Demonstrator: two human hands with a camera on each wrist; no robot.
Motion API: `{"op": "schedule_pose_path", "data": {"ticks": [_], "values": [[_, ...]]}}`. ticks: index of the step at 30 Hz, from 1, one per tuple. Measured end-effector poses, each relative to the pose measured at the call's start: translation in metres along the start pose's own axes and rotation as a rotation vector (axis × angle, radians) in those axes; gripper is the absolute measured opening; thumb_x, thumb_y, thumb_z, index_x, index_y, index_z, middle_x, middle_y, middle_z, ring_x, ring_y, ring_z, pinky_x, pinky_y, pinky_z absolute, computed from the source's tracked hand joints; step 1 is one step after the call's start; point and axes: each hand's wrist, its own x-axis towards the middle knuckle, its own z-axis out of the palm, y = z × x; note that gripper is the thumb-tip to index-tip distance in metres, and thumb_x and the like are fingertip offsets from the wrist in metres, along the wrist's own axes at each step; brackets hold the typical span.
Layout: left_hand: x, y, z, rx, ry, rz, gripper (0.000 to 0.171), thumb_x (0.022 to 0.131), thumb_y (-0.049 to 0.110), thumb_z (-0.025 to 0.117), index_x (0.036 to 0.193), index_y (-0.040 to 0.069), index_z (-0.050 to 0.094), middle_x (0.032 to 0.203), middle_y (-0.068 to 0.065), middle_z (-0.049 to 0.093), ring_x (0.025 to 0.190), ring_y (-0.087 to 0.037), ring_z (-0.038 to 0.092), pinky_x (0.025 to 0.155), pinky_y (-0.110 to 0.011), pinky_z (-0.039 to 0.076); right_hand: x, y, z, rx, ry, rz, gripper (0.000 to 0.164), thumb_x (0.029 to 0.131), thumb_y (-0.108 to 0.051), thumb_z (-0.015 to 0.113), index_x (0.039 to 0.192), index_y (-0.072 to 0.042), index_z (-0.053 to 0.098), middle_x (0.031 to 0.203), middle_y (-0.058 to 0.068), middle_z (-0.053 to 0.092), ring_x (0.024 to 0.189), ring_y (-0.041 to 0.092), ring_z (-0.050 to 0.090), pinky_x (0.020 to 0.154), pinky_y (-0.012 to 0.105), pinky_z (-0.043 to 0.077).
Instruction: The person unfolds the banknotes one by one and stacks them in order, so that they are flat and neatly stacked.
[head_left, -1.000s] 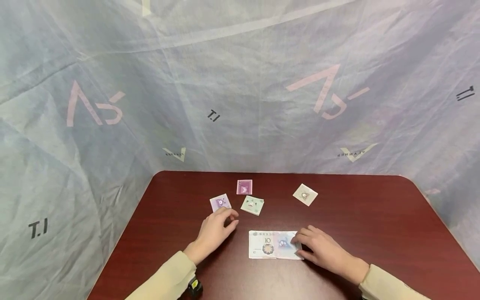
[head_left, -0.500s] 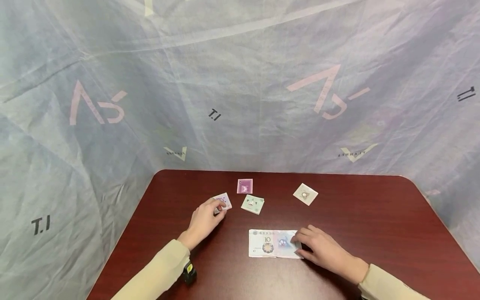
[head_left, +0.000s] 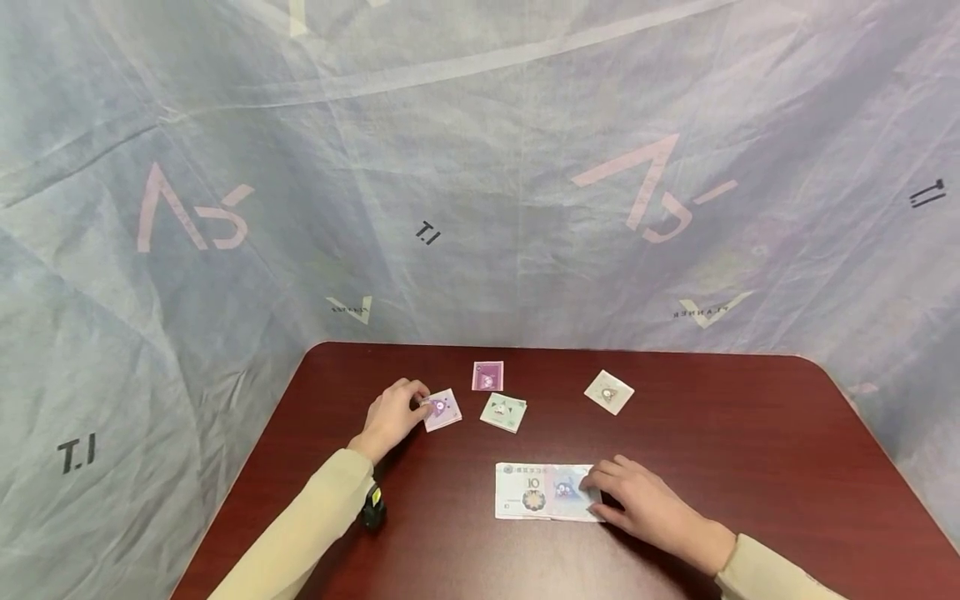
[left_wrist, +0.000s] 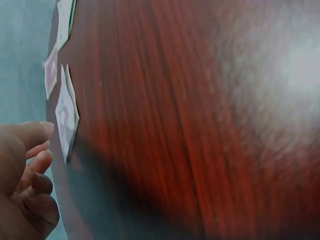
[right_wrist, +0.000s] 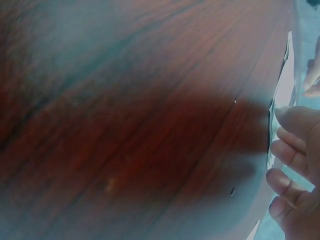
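The small lilac card [head_left: 441, 409] lies on the dark red table [head_left: 712, 433], left of the green card [head_left: 504, 411] and below the purple card [head_left: 487, 376], and the left hand [head_left: 392, 414], which a second ago rested nearer the body, has reached out so its curled fingertips now pinch the card's left edge. The right hand [head_left: 637, 502] has not moved, its relaxed fingers lying flat on the right end of the ten note [head_left: 543, 492]. Judged from this, the lilac card is now being taken up while the note is held steady; the white card [head_left: 608, 392] sits apart.

The table [head_left: 750, 467] is dark red wood-grain, smooth with a soft sheen. The banknote [head_left: 536, 492] and the small folded notes [head_left: 504, 411] are thin matt paper. Behind hangs creased, matt, cloth-like sheeting [head_left: 480, 167].
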Motion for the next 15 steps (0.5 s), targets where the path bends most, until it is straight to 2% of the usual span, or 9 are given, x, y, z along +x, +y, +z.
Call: {"op": "schedule_pose_path", "data": {"ticks": [5,9,15], "values": [[0.0057,-0.0033,0.0015,0.022,-0.038,-0.034,0.029,0.089,0.027,0.083,0.112,0.012,0.073,0.101,-0.005,0.064,0.087,-0.025,0.065,0.073,-0.046,0.053,0.0021,-0.0013,-0.0005,-0.006,0.005,-0.002,0.032,0.078,-0.017,0.089,0.105,-0.016,0.073,0.101,-0.011,0.067,0.094,0.009,0.061,0.088,0.048,0.054],[0.0077,-0.0009,0.0016,0.030,-0.051,-0.061,0.033,0.089,0.026,0.083,0.113,0.008,0.071,0.105,-0.010,0.063,0.092,-0.029,0.066,0.077,-0.050,0.054,0.0024,-0.0017,-0.0010,-0.003,0.012,-0.010,0.031,0.079,-0.017,0.090,0.105,-0.016,0.073,0.101,-0.011,0.067,0.092,0.009,0.059,0.084,0.039,0.053],[0.0116,0.0041,-0.0008,0.046,-0.078,-0.086,0.030,0.088,0.024,0.084,0.108,0.007,0.069,0.104,-0.012,0.062,0.085,-0.032,0.064,0.075,-0.051,0.053,0.0020,-0.0013,0.0001,-0.008,0.006,-0.008,0.031,0.079,-0.018,0.089,0.105,-0.016,0.073,0.101,-0.011,0.067,0.092,0.008,0.059,0.084,0.038,0.052]]}}
